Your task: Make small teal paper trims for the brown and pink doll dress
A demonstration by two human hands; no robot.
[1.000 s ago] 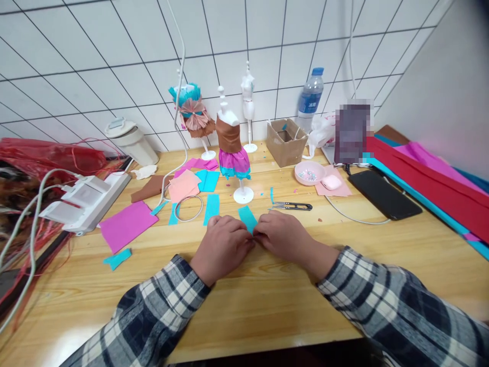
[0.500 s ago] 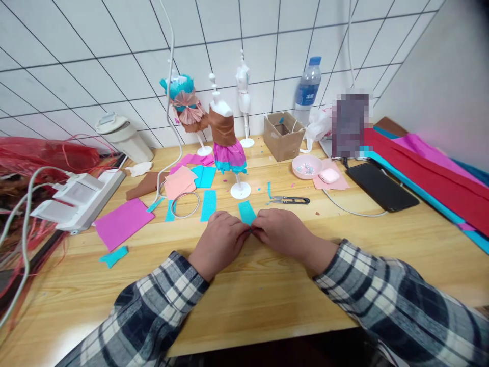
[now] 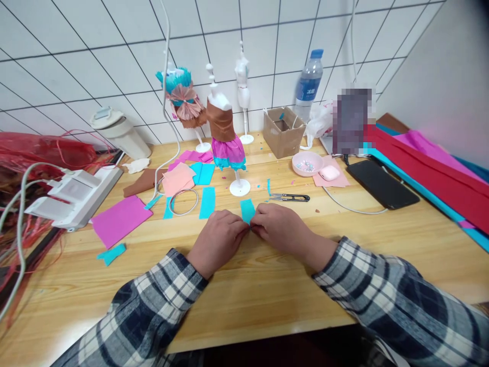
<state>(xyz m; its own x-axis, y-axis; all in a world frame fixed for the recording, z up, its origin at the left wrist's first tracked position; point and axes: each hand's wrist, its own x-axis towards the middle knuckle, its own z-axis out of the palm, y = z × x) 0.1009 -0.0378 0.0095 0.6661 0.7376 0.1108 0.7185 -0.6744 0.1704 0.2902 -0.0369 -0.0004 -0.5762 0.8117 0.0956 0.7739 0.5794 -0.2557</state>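
A small blue strip of crepe paper (image 3: 248, 209) lies between my hands, its near end pinched by both. My left hand (image 3: 220, 238) is closed, thumb and forefinger pressed on the strip's end. Directly beside it, my right hand (image 3: 280, 228) pinches the same end, the fingertips of both hands almost touching. Another blue paper piece (image 3: 207, 203) rests to the left, near a thin metal ring (image 3: 184, 202). Just beyond my right hand lie black thread snips (image 3: 290, 198). Behind the strip stands a mini dress form (image 3: 223, 125) in a brown top and a pink skirt with blue trim.
Two more dress forms stand by the tiled wall, one bare (image 3: 242, 81). A cardboard box (image 3: 283, 133), a pink bowl of beads (image 3: 307, 164) and a phone (image 3: 383, 183) sit to the right. Pink paper (image 3: 122, 220) and a power strip (image 3: 82, 199) lie left.
The view has shifted slightly, so the things on the table sit a little higher in the picture. Both hands keep pinching the blue strip's near end at almost the same place.
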